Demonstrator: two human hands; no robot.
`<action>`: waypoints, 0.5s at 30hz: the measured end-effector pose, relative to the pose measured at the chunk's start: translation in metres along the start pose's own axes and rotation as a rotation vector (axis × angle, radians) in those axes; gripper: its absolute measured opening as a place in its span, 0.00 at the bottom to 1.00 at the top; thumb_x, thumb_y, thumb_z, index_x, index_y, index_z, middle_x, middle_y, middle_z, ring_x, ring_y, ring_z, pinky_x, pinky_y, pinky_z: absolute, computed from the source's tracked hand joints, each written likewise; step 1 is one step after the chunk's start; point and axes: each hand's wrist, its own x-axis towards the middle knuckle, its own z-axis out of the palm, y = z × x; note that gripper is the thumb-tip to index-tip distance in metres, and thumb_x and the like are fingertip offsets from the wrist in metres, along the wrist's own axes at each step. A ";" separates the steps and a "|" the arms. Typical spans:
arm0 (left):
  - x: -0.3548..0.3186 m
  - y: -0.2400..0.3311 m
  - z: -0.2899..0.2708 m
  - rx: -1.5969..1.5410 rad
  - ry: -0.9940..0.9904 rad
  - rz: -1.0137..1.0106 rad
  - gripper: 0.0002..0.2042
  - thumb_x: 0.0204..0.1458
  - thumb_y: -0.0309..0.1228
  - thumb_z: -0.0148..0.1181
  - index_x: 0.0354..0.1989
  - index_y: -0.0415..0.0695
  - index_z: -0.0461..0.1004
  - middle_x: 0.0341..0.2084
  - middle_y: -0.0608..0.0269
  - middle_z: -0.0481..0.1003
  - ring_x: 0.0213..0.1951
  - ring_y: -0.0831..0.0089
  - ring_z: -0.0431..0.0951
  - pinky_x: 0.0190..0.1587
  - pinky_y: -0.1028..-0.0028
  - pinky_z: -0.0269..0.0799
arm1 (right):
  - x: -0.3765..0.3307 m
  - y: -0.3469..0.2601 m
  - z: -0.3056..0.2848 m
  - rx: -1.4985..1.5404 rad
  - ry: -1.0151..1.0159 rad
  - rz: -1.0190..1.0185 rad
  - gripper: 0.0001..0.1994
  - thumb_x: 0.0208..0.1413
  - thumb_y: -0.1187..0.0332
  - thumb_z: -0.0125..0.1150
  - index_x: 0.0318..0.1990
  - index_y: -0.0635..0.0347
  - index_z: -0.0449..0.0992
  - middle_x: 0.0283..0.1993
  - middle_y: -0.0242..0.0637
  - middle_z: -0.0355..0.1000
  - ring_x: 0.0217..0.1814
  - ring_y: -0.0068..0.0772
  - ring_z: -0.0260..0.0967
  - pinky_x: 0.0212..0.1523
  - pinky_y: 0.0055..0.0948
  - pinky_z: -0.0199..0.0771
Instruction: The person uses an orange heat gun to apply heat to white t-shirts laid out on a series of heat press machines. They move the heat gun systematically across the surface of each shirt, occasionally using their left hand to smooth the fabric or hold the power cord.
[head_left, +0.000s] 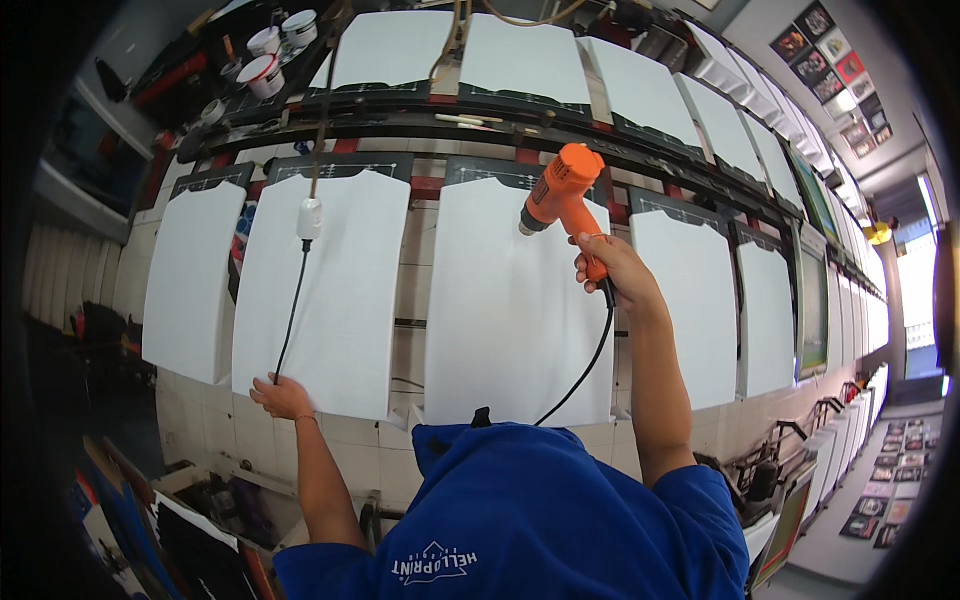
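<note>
My right hand [610, 268] is wrapped round the handle of an orange heat gun [566, 188]. Its metal nozzle points down and left over a white shirt [490, 310] spread on a dark board. A black cord runs from the handle down toward my body. At the lower left, my left hand [282, 397] pinches a black power cable [291, 320] near the bottom edge of another white shirt [350, 270]. That cable rises to a white socket connector [310, 218], which hangs from a cord above the same shirt.
More white shirts on boards [685, 270] line both sides of a dark central rail [480, 125]. White tubs [262, 76] stand at the back left. Framed screens [812, 300] are on the right. Boards and panels [190, 530] lean at the lower left.
</note>
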 end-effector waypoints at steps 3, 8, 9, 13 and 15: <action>-0.002 0.003 -0.003 -0.005 -0.012 -0.005 0.23 0.65 0.41 0.45 0.63 0.42 0.63 0.66 0.46 0.56 0.58 0.42 0.68 0.59 0.47 0.62 | 0.034 0.011 -0.003 -0.015 -0.011 0.036 0.19 0.60 0.54 0.59 0.45 0.63 0.70 0.26 0.28 0.68 0.25 0.18 0.68 0.22 0.18 0.67; -0.005 0.006 -0.005 0.014 -0.005 -0.012 0.22 0.65 0.40 0.45 0.63 0.41 0.63 0.66 0.45 0.57 0.59 0.44 0.67 0.60 0.50 0.62 | 0.060 0.024 0.001 -0.073 -0.001 0.090 0.18 0.60 0.56 0.59 0.45 0.63 0.71 0.25 0.27 0.67 0.24 0.17 0.67 0.22 0.17 0.65; -0.005 0.007 -0.008 0.021 -0.013 -0.017 0.22 0.65 0.40 0.46 0.63 0.40 0.63 0.66 0.45 0.57 0.59 0.45 0.67 0.60 0.50 0.63 | 0.061 0.024 0.003 -0.058 0.004 0.098 0.18 0.59 0.56 0.60 0.45 0.63 0.71 0.25 0.28 0.67 0.23 0.17 0.67 0.21 0.18 0.65; -0.003 0.005 -0.007 0.010 0.003 -0.005 0.22 0.65 0.40 0.46 0.63 0.41 0.63 0.65 0.45 0.57 0.59 0.45 0.67 0.60 0.51 0.62 | 0.070 0.031 0.006 -0.102 -0.007 0.096 0.16 0.59 0.57 0.60 0.40 0.61 0.70 0.25 0.28 0.68 0.23 0.19 0.67 0.22 0.19 0.66; -0.004 0.010 -0.008 0.008 -0.023 -0.038 0.22 0.64 0.40 0.46 0.63 0.41 0.63 0.65 0.45 0.57 0.59 0.45 0.67 0.60 0.51 0.62 | 0.069 0.027 0.007 -0.082 0.015 0.099 0.16 0.59 0.57 0.60 0.40 0.61 0.70 0.24 0.28 0.68 0.23 0.19 0.67 0.22 0.19 0.66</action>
